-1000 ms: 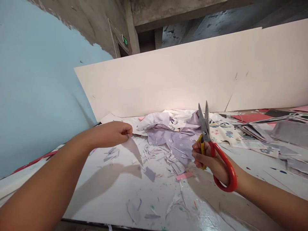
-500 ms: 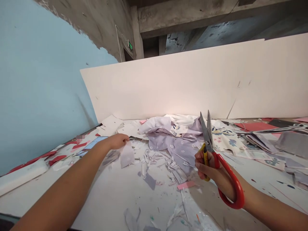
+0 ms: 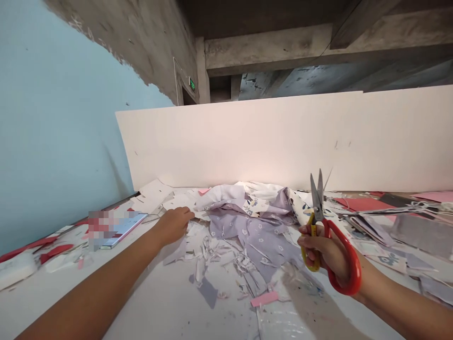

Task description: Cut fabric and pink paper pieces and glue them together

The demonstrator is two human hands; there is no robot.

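Note:
My right hand (image 3: 325, 250) grips scissors (image 3: 319, 213) with one yellow and one red handle. Their blades point up and stand slightly apart, clear of the cloth. My left hand (image 3: 176, 224) lies low over paper and cloth scraps, palm down, its fingers reaching right and loosely bent; the fingertips are partly hidden. Just below it is a pale lilac scrap (image 3: 176, 252). Between the hands lies a heap of lilac cloth (image 3: 255, 229) with small white flowers. Against the scissors' left side shows a white cloth with a leaf print (image 3: 296, 208).
Shredded scraps (image 3: 208, 264) and a pink strip (image 3: 264, 299) litter the white table. A phone (image 3: 123, 230) lies at left, red pieces (image 3: 56, 252) beyond it. On the right are grey cloth pieces (image 3: 417, 231) and red sheets (image 3: 361, 205). A white panel (image 3: 247, 146) closes the back.
My left hand has let go of the pale lilac scrap, which now lies below it. My right hand with the scissors has shifted slightly right. The view has tilted up a little.

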